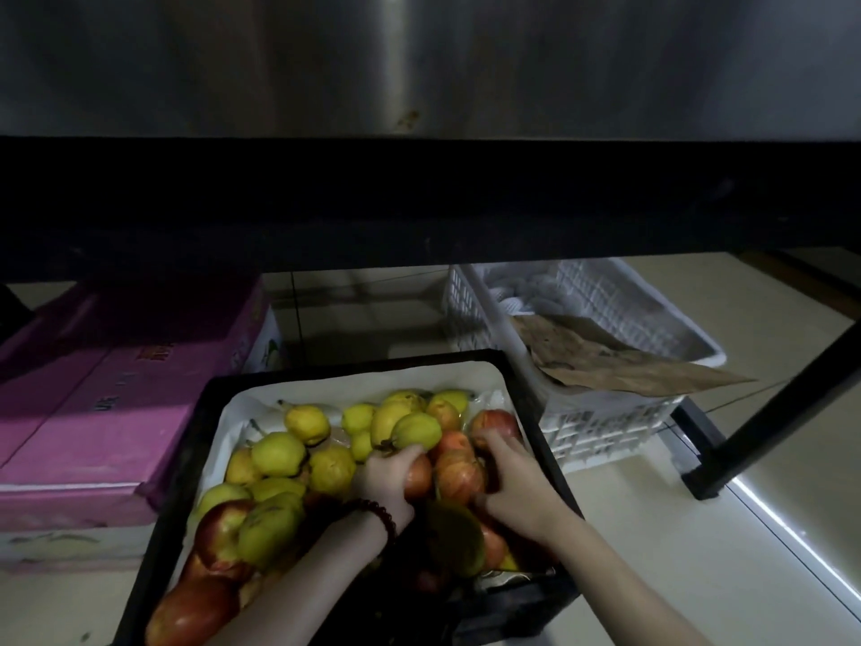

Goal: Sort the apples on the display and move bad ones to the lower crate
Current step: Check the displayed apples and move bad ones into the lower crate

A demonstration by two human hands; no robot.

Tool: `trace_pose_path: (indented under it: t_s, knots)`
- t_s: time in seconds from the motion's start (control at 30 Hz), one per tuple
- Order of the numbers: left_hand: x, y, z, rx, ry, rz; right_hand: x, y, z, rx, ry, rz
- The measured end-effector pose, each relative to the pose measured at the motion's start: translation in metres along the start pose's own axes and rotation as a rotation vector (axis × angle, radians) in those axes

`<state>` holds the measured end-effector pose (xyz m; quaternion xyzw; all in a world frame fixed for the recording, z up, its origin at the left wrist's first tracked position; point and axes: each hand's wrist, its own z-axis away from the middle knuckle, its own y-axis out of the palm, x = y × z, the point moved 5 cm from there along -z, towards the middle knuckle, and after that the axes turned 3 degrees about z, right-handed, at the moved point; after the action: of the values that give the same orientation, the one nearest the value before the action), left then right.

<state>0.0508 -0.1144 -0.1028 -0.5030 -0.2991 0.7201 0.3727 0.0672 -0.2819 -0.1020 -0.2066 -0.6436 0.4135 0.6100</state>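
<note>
While my left hand (389, 477) curls over one red apple (416, 477) and my right hand (510, 477) cups another (459, 473) in the black crate (186, 459), I judge them firm but bruisable — smooth, rounded, best palmed whole. Yellow-green fruit (279, 454) lies beyond; farther right sits a white basket (605, 412).

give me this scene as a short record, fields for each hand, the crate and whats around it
left hand: curled over a red apple in the pile
right hand: fingers curled among the red apples at the crate's right side
black crate: on the floor, white liner, yellow-green fruit at the back and left, red apples front and right
white basket: right of the crate, brown paper on it
pink boxes: left of the crate
</note>
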Motion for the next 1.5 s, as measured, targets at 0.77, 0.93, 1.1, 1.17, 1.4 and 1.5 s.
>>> trace_pose_path:
  t_s: [0.77,0.93,1.1,1.17,1.4,1.5]
  knots:
    - [-0.013,-0.104,0.050,-0.223,0.192,0.263,0.026,0.026,-0.006,0.012,0.442,-0.971]
    - [-0.024,-0.132,0.082,-0.281,0.220,0.406,0.078,-0.037,0.018,0.045,0.220,-1.350]
    - [-0.043,-0.171,0.129,-0.367,0.286,0.530,0.135,-0.111,0.061,-0.115,-0.007,-1.118]
    - [-0.053,-0.192,0.153,-0.412,0.334,0.594,0.157,-0.139,0.081,-0.181,-0.102,-1.018]
    - [-0.115,-0.291,0.202,-0.479,0.579,0.668,0.230,-0.229,0.115,-0.380,-0.343,-0.746]
    - [-0.155,-0.350,0.203,-0.433,0.648,0.664,0.265,-0.273,0.105,-0.418,-0.357,-0.716]
